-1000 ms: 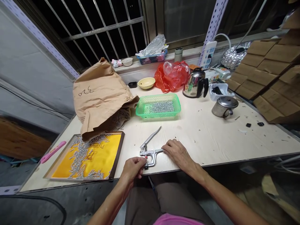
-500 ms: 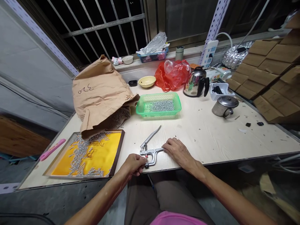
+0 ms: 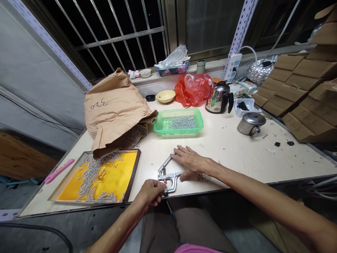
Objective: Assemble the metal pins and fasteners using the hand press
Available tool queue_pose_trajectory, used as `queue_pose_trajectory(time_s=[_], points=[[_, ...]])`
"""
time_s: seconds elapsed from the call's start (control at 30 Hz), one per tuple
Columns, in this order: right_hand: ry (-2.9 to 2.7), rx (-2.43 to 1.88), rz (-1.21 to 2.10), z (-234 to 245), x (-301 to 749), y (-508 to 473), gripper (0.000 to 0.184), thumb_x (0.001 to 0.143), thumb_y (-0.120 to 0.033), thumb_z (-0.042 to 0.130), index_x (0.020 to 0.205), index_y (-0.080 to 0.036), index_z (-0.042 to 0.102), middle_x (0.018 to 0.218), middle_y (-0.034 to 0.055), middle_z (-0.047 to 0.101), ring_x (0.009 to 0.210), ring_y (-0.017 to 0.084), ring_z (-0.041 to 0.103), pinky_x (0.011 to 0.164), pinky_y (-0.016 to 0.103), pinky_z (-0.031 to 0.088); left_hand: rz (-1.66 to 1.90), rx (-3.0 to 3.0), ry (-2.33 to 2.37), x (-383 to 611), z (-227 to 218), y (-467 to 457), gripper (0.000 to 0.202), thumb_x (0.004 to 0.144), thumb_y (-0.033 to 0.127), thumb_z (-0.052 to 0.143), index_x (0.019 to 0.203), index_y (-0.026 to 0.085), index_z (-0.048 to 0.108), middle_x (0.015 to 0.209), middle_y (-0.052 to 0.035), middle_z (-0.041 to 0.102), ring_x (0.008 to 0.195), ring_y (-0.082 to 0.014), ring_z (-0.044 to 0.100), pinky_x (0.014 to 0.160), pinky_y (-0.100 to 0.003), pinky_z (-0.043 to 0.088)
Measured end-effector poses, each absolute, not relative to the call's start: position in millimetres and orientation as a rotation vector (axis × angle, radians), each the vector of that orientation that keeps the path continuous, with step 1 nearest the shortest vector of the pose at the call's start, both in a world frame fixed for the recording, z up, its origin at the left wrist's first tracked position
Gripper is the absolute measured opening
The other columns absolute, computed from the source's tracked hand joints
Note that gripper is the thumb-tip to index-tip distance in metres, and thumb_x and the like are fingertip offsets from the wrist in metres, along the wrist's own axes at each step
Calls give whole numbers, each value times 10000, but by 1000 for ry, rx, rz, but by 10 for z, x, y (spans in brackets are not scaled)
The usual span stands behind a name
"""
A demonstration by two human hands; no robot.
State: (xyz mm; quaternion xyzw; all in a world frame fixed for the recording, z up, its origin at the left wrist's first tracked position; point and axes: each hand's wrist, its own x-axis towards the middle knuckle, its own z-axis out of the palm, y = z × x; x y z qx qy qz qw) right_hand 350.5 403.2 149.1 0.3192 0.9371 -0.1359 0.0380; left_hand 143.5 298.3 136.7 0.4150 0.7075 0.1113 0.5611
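A metal hand press plier lies at the near table edge, its two handles spread apart. My left hand is closed in a pinch at the plier's jaw, holding something too small to name. My right hand lies flat with fingers stretched over the upper handle, thumb by the lower handle. A yellow tray with several small metal pieces sits left of the plier. A green basket with more metal pieces stands behind my right hand.
A brown paper sack spills metal pieces onto the tray. A kettle, a lidded steel mug, a red plastic bag, a yellow bowl and stacked cardboard stand at the back and right. A pink tool lies far left.
My right hand has moved from the lower handle's end up and forward onto the upper handle, fingers now flat. My left hand stays pinched at the jaw.
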Motion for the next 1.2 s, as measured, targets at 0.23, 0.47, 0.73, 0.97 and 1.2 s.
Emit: queue_pose_trajectory(time_s=[0.23,0.47,0.73,0.97,1.2], points=[[2952,925,-280,1468,3518,4091,991,565,-474,864,1332,-62,392,1211,179,435,1108,328,374,1005,514,254,295,983,1671,1448,1360,2959,493,583,624,655,649,157,508,422,33,456,350,-75,365,327,-148,271],[2995,997,-319,1495,3542,3990,740,600,-498,877,1131,-108,540,1038,110,495,976,293,422,943,497,319,304,983,1709,1444,1337,2940,462,651,597,649,710,148,554,486,33,478,382,-96,426,354,-169,329],[3026,1067,-348,1468,3568,3893,633,640,-464,874,1073,-130,556,1017,91,497,963,278,422,857,400,374,425,1968,1912,1631,1504,2853,153,893,274,489,929,166,591,944,-63,567,860,-213,568,737,-309,483],[3051,1050,-366,1478,3599,3855,631,687,-413,853,1145,-116,537,1020,98,501,941,264,439,801,352,408,188,2460,1614,1841,1451,3225,507,795,157,632,1259,145,427,1310,-128,417,1156,-281,414,968,-421,417],[2935,1121,-283,1584,3678,3820,641,625,-380,898,1079,-74,565,1001,113,514,926,268,455,798,356,433,33,2482,1584,1910,1516,3393,602,792,209,640,1316,143,351,1218,-126,475,1099,-276,444,932,-404,426]])
